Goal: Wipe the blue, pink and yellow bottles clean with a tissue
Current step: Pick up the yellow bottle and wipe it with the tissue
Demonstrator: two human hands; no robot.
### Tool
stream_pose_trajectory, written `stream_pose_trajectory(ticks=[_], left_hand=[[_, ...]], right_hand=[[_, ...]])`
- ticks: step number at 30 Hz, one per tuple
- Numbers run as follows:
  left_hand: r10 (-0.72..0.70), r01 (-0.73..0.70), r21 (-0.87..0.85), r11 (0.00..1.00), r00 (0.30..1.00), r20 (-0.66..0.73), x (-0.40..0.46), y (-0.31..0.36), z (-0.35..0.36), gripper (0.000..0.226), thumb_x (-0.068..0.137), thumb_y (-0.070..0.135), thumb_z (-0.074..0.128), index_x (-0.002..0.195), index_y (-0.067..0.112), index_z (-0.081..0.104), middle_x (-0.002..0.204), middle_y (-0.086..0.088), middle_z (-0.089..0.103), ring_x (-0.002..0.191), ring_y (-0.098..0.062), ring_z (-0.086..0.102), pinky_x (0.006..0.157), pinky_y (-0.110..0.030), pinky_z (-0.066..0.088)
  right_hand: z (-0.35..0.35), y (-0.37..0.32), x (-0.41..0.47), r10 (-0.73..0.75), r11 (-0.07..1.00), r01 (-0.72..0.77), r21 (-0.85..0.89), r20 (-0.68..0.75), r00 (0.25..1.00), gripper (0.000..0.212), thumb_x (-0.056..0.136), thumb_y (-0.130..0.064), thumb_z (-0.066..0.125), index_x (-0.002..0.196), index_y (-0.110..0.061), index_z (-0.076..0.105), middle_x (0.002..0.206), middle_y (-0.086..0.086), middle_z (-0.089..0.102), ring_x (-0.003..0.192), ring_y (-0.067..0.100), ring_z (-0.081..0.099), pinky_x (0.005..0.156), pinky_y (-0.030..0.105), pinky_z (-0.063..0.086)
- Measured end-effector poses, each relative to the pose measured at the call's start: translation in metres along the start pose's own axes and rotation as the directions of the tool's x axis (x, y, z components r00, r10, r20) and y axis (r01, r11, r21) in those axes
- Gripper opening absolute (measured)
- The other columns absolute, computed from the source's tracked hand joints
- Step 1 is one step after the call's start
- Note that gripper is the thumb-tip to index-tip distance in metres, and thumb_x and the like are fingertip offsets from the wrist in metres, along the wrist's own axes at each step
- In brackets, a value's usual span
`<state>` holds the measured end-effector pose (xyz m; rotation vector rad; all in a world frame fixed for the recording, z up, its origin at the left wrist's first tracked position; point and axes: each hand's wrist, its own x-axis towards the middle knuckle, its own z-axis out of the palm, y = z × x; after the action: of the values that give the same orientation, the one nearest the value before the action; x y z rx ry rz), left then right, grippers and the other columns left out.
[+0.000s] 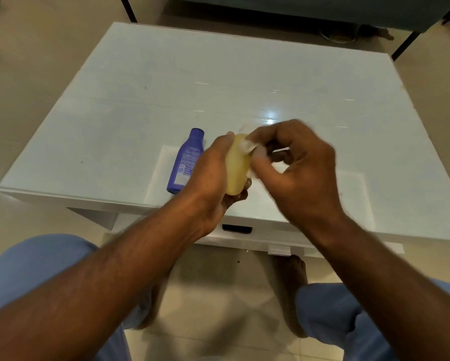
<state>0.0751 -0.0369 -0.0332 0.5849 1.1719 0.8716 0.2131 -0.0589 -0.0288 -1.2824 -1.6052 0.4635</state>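
yellow bottle [236,169] gripped by left hand [208,183] fingers, right hand [300,168] fingers pinching tissue [246,145]

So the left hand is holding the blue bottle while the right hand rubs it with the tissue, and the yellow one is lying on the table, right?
Swapped: the head view shows the left hand holding the yellow bottle while the right hand rubs it with the tissue. The blue bottle is the one lying on the table.

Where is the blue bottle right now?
The blue bottle lies on the white table near its front edge, just left of the left hand holding the yellow bottle.
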Motion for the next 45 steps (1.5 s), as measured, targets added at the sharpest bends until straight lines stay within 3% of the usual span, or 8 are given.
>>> stream_pose_trajectory(ticks=[4, 10, 15, 20, 31, 36, 41, 45], left_hand=[[0.048, -0.045, -0.047, 0.998, 0.997, 0.06, 0.002, 0.006, -0.006, 0.041, 0.1, 0.043, 0.044, 0.098, 0.008, 0.065, 0.07, -0.005, 0.069, 0.069, -0.016, 0.069, 0.062, -0.031, 0.056], [0.015, -0.016, -0.05, 0.999, 1.0, -0.024, -0.003, 0.003, 0.002, 0.045, 0.095, 0.047, 0.052, 0.125, 0.014, 0.059, 0.116, -0.022, 0.067, 0.084, -0.028, 0.065, 0.073, -0.041, 0.054], [0.069, -0.069, -0.045, 0.997, 0.998, 0.014, 0.003, 0.004, -0.001, 0.036, 0.1, 0.04, 0.045, 0.103, 0.01, 0.065, 0.075, -0.005, 0.069, 0.075, -0.018, 0.069, 0.064, -0.034, 0.056], [0.06, -0.06, -0.046, 0.997, 0.998, 0.002, 0.0, 0.002, 0.002, 0.035, 0.1, 0.045, 0.045, 0.112, 0.017, 0.062, 0.092, -0.01, 0.07, 0.08, -0.023, 0.063, 0.074, -0.038, 0.051], [0.092, -0.092, -0.012, 0.996, 0.996, 0.018, 0.0, 0.0, 0.0, 0.047, 0.099, 0.05, 0.043, 0.124, 0.014, 0.059, 0.098, -0.015, 0.068, 0.083, -0.025, 0.062, 0.073, -0.04, 0.051], [0.117, -0.118, 0.008, 0.993, 0.992, 0.046, 0.001, 0.005, -0.005, 0.05, 0.097, 0.054, 0.042, 0.106, 0.009, 0.063, 0.076, -0.008, 0.066, 0.075, -0.021, 0.066, 0.065, -0.035, 0.054], [0.083, -0.083, 0.033, 0.996, 0.997, -0.004, -0.001, 0.005, -0.001, 0.054, 0.087, 0.058, 0.056, 0.122, 0.016, 0.061, 0.107, -0.017, 0.069, 0.086, -0.026, 0.064, 0.069, -0.038, 0.053], [0.078, -0.079, 0.043, 0.996, 0.997, 0.022, 0.0, 0.004, -0.001, 0.056, 0.087, 0.059, 0.056, 0.121, 0.015, 0.064, 0.111, -0.015, 0.071, 0.097, -0.028, 0.071, 0.08, -0.044, 0.06]], right_hand=[[0.009, -0.012, -0.017, -0.158, 0.986, 0.163, -0.019, 0.161, 0.974, 0.015, 0.085, 0.003, 0.077, 0.095, -0.008, 0.079, 0.094, 0.002, 0.073, 0.08, 0.011, 0.065, 0.073, 0.02, 0.053], [-0.007, 0.004, 0.005, -0.023, 0.998, 0.021, -0.051, -0.033, 0.999, 0.014, 0.092, 0.0, 0.072, 0.1, -0.009, 0.079, 0.099, 0.001, 0.074, 0.089, 0.009, 0.07, 0.075, 0.018, 0.058], [0.004, -0.008, -0.015, -0.181, 0.977, 0.196, -0.083, 0.162, 0.97, 0.017, 0.086, 0.0, 0.076, 0.098, -0.012, 0.08, 0.095, 0.004, 0.071, 0.082, 0.01, 0.062, 0.075, 0.019, 0.052], [-0.007, 0.01, 0.008, -0.027, 0.995, 0.023, -0.092, -0.038, 0.999, 0.014, 0.091, -0.001, 0.072, 0.101, -0.01, 0.078, 0.098, 0.002, 0.074, 0.087, 0.008, 0.069, 0.075, 0.015, 0.056], [-0.006, 0.011, 0.007, -0.041, 0.998, 0.038, -0.052, -0.051, 0.998, 0.016, 0.091, 0.002, 0.073, 0.1, -0.009, 0.079, 0.099, -0.002, 0.075, 0.091, 0.006, 0.071, 0.079, 0.013, 0.057], [0.008, -0.009, -0.021, -0.224, 0.973, 0.228, -0.013, 0.148, 0.963, 0.015, 0.083, 0.005, 0.078, 0.093, -0.005, 0.081, 0.09, 0.008, 0.073, 0.078, 0.016, 0.067, 0.072, 0.024, 0.056], [-0.008, 0.008, 0.004, -0.046, 0.999, 0.044, -0.029, -0.065, 0.997, 0.012, 0.091, -0.001, 0.076, 0.1, -0.006, 0.082, 0.096, 0.004, 0.077, 0.087, 0.011, 0.073, 0.076, 0.028, 0.063], [0.0, -0.003, -0.009, -0.104, 0.995, 0.104, -0.004, 0.04, 0.994, 0.015, 0.084, 0.005, 0.077, 0.092, -0.008, 0.079, 0.09, 0.006, 0.074, 0.079, 0.013, 0.068, 0.071, 0.018, 0.055]])
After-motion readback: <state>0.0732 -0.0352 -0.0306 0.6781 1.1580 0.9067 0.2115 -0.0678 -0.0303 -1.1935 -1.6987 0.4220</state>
